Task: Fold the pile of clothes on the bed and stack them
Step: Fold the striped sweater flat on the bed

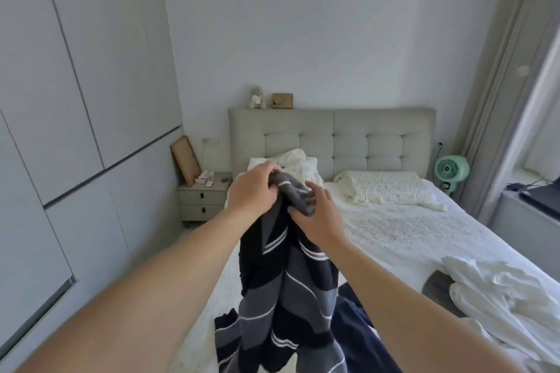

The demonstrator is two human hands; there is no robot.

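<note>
Holding the striped top (281, 281) up by its upper edge, left hand (253, 191) and right hand (318, 215) pinch it so it hangs straight above the bed (394, 236), ready for folding.

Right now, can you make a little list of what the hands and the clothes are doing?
left hand: grips the top of the striped garment
right hand: holds the same top edge
striped garment: dark with grey and white stripes, hanging down, unfolded
white clothes: crumpled on the bed, at right
navy garment: lies below the striped one
bed: white cover
</note>
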